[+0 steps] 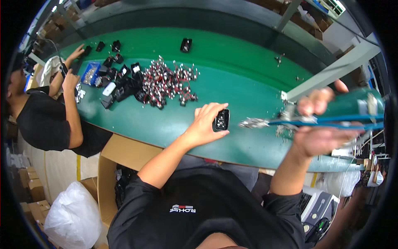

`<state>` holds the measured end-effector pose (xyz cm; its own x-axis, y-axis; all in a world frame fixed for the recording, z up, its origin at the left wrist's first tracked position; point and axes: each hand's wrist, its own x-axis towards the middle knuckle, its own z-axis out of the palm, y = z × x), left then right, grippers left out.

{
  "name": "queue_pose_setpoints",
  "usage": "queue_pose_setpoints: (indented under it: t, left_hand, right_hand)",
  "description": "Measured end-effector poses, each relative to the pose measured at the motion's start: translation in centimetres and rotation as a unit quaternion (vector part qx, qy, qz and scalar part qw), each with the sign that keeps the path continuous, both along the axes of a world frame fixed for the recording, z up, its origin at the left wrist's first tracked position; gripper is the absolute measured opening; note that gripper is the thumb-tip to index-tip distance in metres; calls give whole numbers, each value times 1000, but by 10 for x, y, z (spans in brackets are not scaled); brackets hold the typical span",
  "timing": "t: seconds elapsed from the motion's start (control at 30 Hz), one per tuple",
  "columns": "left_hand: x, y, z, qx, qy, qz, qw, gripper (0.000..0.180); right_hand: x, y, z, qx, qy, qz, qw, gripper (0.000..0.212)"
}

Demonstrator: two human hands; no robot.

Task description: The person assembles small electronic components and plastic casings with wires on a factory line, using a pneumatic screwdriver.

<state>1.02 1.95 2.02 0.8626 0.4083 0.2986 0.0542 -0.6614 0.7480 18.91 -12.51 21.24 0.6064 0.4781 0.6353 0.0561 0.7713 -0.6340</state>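
My left hand (205, 124) grips a small black plastic housing (222, 120) at the table's near side, its open face up with small metallic and white parts inside. To its right, my right hand (319, 124) is smeared by motion and holds blue-handled pliers (290, 122). Their metal jaws point left toward the housing without touching it. Beyond my left hand lies a heap of small components with red and black wires (161, 83) and white ends. Several more black housings (124, 83) are piled left of the heap.
A co-worker (45, 112) sits at the left, hands near a blue bin (90, 74) of small metal parts. A single black housing (186, 45) lies on the far green strip. A grey post (331, 68) rises at the right. An open cardboard box (108, 178) stands below the table.
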Motion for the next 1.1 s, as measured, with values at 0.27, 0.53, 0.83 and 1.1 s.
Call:
queue_pose_setpoints:
  t: [0.27,0.53,0.83,1.1]
  left_hand:
    - [123,170,34,267,165,129,941,70]
    - [130,193,24,353,167,185,902,69]
    - [-177,195,41,279,136,331,891,72]
    - [-192,210,-11,259,125,297,910,71]
  right_hand:
    - [4,-45,-37,-108,-18,-246,963,83]
    - [33,-76,-50,-196,-49,-282,938,89]
    - [24,-63,-1,-9,-402,-563,722,50]
    - [-65,119,-173,-454,-344,-38,821,52]
